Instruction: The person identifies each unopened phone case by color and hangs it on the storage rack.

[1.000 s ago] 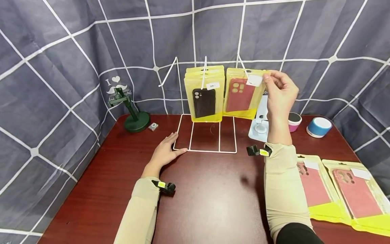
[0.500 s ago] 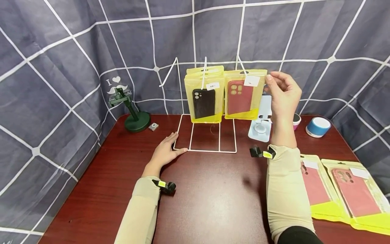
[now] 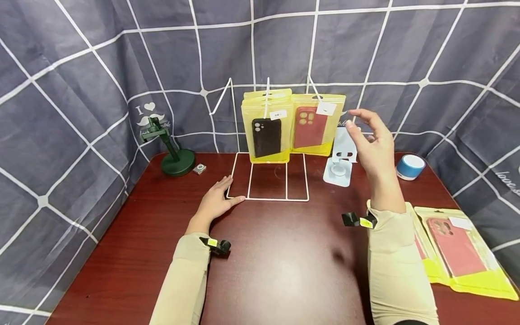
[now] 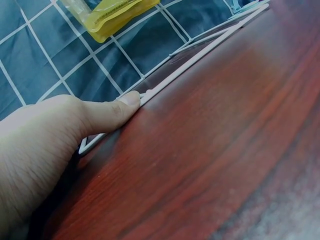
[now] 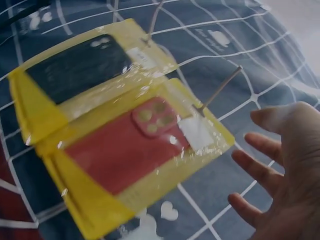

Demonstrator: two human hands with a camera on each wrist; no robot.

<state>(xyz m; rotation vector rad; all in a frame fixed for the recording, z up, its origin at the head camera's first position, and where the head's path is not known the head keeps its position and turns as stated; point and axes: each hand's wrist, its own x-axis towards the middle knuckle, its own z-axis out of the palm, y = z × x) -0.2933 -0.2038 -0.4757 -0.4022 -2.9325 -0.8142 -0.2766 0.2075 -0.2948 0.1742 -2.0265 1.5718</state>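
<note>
Head view: red case pkg (image 3: 314, 128) hangs on the right peg of the white wire rack (image 3: 268, 178), yellow bag, white label near the top, next to the black case pkgs (image 3: 266, 131) stacked on the middle peg; the 2 hang side by side, edges about touching. Right wrist view shows the red pkg (image 5: 135, 150) threaded on its peg, tilted in frame, w/ the right hand (image 5: 280, 175) just beside it, fingers spread wide, touching nothing. Right hand (image 3: 371, 144) in head view is raised off the bench (image 3: 284, 271), near the pkg's right edge but apart from it, holding nothing. Left hand (image 3: 217, 203) lies flat on the bench, fingers relaxed, thumb tip against the rack's front-left base wire (image 4: 165, 82), pressing it, not gripping. Further out: white phone stand (image 3: 339, 162) right of the rack, blue speaker (image 3: 410, 166) beyond, green stand (image 3: 174, 155) far left w/ a small silver player (image 3: 199, 169) beside it, 2 more red case pkgs (image 3: 457, 246) lying flat at the bench's right edge under the right forearm. Risks, as I judge: rack looks light, so if the left hand lifts, a brush from the right hand could tip it; the forearm could also drag the flat pkgs off the edge.
</note>
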